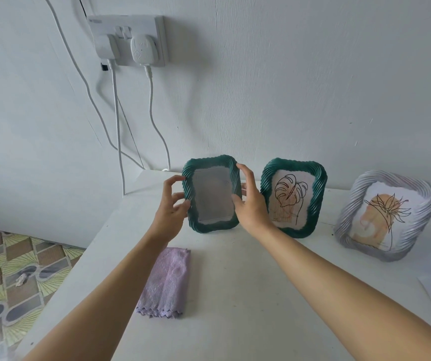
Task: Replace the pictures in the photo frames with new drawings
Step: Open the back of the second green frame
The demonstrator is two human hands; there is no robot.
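Both hands hold blank green frame (212,194) upright at the desk's (235,295) far edge | left hand (170,204) pinches left rim, right hand (248,201) right rim | long axis vertical, equally near | two frames with drawings stand right.

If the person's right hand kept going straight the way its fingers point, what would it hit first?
The right hand already grips the green frame, fingers pointing up and away toward the wall. Past that frame's top edge, probably only the white wall behind the table; depth is hard to judge.
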